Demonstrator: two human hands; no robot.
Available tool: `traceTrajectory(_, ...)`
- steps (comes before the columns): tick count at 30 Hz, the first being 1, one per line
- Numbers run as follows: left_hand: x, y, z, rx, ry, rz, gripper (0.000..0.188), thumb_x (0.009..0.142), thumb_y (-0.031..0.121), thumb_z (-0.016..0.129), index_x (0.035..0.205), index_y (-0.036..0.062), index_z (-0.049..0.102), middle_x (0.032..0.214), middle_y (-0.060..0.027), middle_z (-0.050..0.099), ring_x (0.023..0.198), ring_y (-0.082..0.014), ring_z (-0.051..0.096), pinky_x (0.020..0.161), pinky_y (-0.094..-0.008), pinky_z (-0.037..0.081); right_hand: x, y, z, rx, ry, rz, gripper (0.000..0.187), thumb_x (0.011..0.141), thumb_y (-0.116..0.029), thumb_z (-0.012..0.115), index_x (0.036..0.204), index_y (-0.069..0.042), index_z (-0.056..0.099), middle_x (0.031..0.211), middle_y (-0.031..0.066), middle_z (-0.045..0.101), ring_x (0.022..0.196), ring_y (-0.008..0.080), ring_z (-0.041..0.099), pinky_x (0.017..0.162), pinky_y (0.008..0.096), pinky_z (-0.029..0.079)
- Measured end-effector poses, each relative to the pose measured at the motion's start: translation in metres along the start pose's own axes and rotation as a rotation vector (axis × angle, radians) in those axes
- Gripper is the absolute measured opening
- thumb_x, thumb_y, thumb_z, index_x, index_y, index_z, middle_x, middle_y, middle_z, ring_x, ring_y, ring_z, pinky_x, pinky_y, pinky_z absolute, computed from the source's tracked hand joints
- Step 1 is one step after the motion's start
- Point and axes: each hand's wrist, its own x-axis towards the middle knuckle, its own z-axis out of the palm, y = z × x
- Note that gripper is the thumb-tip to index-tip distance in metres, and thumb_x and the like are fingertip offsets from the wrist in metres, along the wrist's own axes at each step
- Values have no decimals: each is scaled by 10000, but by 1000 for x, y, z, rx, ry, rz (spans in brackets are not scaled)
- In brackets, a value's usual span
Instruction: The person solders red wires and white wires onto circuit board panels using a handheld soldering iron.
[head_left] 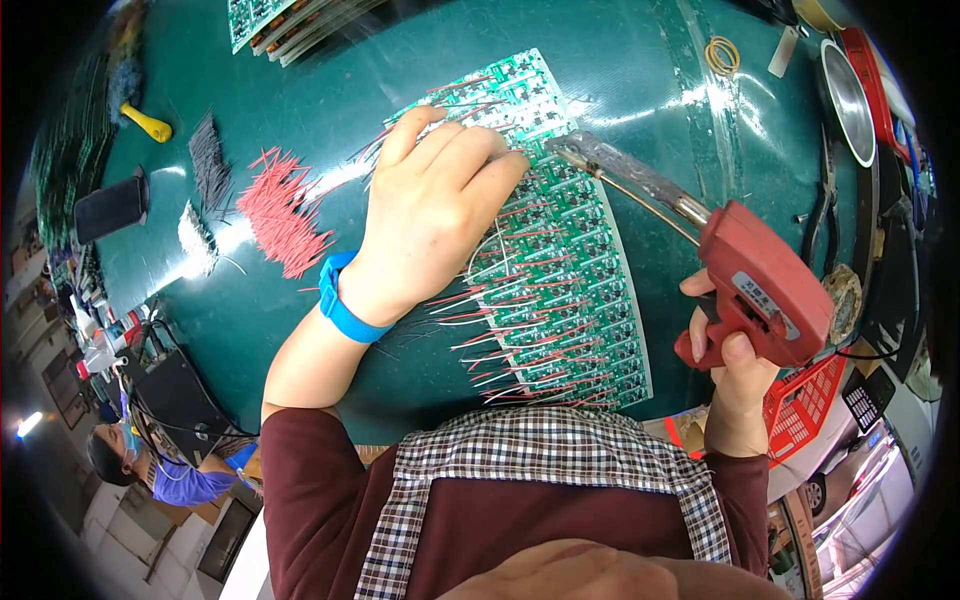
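A green circuit board panel [590, 290], divided into rows of small boards, lies on the bench in front of me. Red, white and dark wires [490, 320] stick out along its left side. My left hand [435, 205], with a blue wrist strap, rests over the panel's upper left part. Its fingers are curled down and closed, and their tips are mostly hidden; red wires show beside the hand. In my right hand [735, 350] is a red soldering gun [765, 285], gripped by its handle. Its tip points left, close to the panel's upper rows.
Piles of red wires [283, 212], dark wires [209, 160] and white wires [196, 238] lie at left, near a black phone [110, 208] and a yellow-handled brush [147, 122]. Stacked boards [290, 30] stand at the back. A metal bowl [848, 100] and pliers [824, 205] are at right.
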Motion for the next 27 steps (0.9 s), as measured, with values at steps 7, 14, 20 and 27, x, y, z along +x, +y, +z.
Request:
traceTrajectory(7, 1, -1, 0, -17, -14, -1, 156, 638, 76, 549, 789, 77, 587, 742, -13, 503, 691, -159, 516, 798, -358, 394, 4, 6, 2, 16, -38, 10, 575, 736, -279, 663, 1165, 33, 439, 1029, 191, 557, 565, 80, 482, 483, 202, 410)
traceTrajectory(14, 0, -1, -1, -20, -30, -8, 155, 645, 74, 551, 797, 75, 585, 747, -14, 500, 701, -157, 518, 812, -366, 392, 5, 7, 1, 15, -59, 3, 565, 745, -265, 652, 1170, 35, 433, 1030, 192, 558, 565, 78, 485, 482, 197, 409)
traceTrajectory(20, 0, -1, 0, -7, -25, 2, 152, 647, 73, 549, 794, 71, 584, 754, -18, 497, 702, -159, 517, 812, -370, 391, 4, 8, 2, 20, -39, 16, 588, 744, -271, 648, 1187, 35, 411, 1028, 194, 558, 561, 77, 486, 469, 197, 402)
traceTrajectory(27, 1, 3, -4, -40, -65, -44, 226, 626, -5, 556, 832, 78, 595, 772, -18, 534, 710, -183, 527, 821, -375, 382, 0, 1, 2, 67, 84, -35, 630, 721, -325, 667, 1167, 35, 406, 998, 215, 555, 545, 116, 494, 452, 205, 400)
